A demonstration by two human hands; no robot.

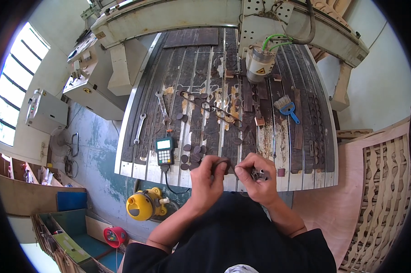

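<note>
Over the near edge of the machine bed, my two hands are raised close together. My left hand is closed, pinching a dark brown wooden disc between thumb and fingers. Curled beside it, my right hand grips a small grey metal tool; its exact kind is hard to make out. The tool's tip side faces the disc, but I cannot tell whether they touch. Several loose dark discs lie on the bed just left of my left hand.
A keypad controller with a cable lies left of the discs, near two wrenches. Toward the right are a blue brush and cut wooden strips. The spindle hangs over the bed. A yellow vacuum stands on the floor.
</note>
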